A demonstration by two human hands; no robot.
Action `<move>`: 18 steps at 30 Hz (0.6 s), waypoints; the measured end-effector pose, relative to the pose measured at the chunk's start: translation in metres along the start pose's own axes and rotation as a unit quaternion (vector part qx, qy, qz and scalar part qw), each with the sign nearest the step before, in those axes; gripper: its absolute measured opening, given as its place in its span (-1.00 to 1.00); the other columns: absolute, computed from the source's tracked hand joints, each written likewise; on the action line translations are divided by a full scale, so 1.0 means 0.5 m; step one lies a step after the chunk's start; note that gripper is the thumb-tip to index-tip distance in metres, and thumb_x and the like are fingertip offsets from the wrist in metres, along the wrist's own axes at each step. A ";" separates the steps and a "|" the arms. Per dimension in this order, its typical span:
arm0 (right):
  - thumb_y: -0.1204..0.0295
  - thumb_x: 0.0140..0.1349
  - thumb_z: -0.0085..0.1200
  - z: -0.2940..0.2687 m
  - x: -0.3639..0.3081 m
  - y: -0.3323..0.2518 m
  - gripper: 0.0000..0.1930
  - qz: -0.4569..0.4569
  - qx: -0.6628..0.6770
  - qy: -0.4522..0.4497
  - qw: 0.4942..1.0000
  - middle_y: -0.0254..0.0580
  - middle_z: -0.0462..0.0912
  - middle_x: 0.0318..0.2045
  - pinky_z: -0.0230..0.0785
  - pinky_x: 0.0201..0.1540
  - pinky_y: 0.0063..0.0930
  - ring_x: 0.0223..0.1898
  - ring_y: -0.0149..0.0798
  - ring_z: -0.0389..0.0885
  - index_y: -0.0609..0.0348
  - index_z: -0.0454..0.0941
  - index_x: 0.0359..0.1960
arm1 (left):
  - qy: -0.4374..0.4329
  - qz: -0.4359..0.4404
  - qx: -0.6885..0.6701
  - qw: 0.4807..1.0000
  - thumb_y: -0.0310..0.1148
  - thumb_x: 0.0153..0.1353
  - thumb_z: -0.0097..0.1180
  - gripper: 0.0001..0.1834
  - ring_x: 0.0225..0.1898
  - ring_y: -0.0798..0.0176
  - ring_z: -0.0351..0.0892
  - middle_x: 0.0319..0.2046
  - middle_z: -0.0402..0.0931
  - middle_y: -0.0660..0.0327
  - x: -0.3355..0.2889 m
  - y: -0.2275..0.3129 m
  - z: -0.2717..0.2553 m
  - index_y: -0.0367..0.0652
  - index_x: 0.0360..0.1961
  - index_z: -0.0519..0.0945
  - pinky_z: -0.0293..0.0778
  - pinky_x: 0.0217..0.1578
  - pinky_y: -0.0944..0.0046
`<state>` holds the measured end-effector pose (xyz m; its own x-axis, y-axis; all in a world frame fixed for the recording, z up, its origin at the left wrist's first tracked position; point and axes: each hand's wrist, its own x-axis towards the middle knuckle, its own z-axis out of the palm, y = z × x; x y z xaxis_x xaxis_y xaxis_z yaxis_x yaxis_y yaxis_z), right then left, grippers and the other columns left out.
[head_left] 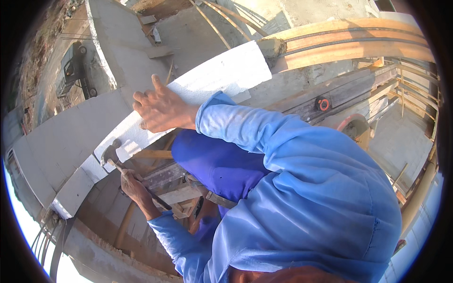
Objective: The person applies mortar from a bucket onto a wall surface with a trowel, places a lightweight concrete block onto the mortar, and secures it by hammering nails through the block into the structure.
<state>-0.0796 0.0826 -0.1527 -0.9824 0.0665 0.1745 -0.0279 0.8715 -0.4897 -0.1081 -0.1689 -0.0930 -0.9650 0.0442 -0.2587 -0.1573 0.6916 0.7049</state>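
A long white block (222, 75) with a grainy surface, foam or light concrete by its look, runs slantwise across the upper middle. My right hand (163, 107) lies on it with the fingers spread. Lower down, my left hand (134, 186) grips the handle of a hammer (112, 152). The hammer's head is at the block's lower left end; whether it touches is hard to tell. Beyond that end sit a small white piece (94, 168) and a larger pale block (73, 192), in line with it.
Orange timber boards (349, 40) extend right from the block's far end. A dark weathered beam (349, 92) carries a round orange-and-black object (323, 104). Grey concrete walls (61, 137) stand on the left. A truck (73, 70) is parked far below. Several wooden poles (222, 19) lean behind.
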 end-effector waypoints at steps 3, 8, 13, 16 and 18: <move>0.07 0.16 0.07 0.006 -0.006 0.010 -0.50 0.011 0.007 -0.011 1.000 -0.05 0.50 -0.15 0.02 0.15 0.34 -0.22 -0.13 0.62 0.23 0.55 -0.03 | -0.051 0.018 -0.012 0.998 0.01 0.40 -0.12 -0.55 -0.75 0.54 0.17 -0.73 0.23 0.39 0.006 0.044 -0.061 -0.11 -0.48 0.40 0.06 -0.76 0.50; 0.11 0.19 0.06 -0.025 0.004 0.017 -0.42 0.022 0.113 0.033 0.993 0.15 0.39 0.03 0.06 0.11 0.36 0.13 0.03 0.44 0.11 0.40 0.21 | -0.038 0.125 0.300 0.945 -0.09 0.21 0.13 -0.61 -0.62 0.34 0.25 -0.67 0.29 0.26 0.003 0.061 -0.255 -0.25 -0.47 0.44 0.25 -0.56 0.26; 0.32 0.13 0.13 -0.181 0.017 0.084 -0.51 0.045 0.159 0.092 0.982 0.11 0.45 0.04 0.32 0.09 -0.24 -0.02 0.06 0.50 0.29 0.45 0.10 | -0.166 -0.038 0.430 0.886 -0.20 0.00 0.21 -0.67 -0.51 0.05 0.45 -0.57 0.47 0.02 -0.020 -0.065 -0.324 -0.28 -0.40 0.51 0.34 -0.40 0.07; 0.21 0.25 0.16 -0.187 -0.012 0.266 -0.58 0.125 0.098 0.087 0.983 -0.32 0.58 -0.16 0.36 0.03 -0.42 -0.13 -0.36 0.57 -0.12 0.50 0.16 | -0.143 -0.122 0.407 0.894 -0.13 -0.01 0.22 -0.58 -0.22 -0.12 0.61 -0.32 0.62 -0.07 -0.007 -0.256 -0.228 -0.16 -0.16 0.63 0.48 -0.20 0.04; 0.25 0.21 0.18 -0.187 -0.041 0.287 -0.53 0.086 -0.027 0.128 0.988 -0.42 0.39 -0.38 0.30 -0.19 -0.54 -0.39 -0.46 0.36 -0.28 0.48 0.20 | -0.088 -0.121 0.410 0.900 -0.15 0.00 0.19 -0.57 -0.25 -0.21 0.61 -0.36 0.60 -0.17 -0.027 -0.472 -0.190 -0.18 -0.15 0.62 0.51 -0.23 -0.02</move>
<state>-0.0460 0.2517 -0.1468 -0.8923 0.3309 0.3072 0.1522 0.8610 -0.4853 -0.0781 -0.4016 -0.1932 -0.8637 -0.1164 -0.4903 -0.0815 0.9924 -0.0922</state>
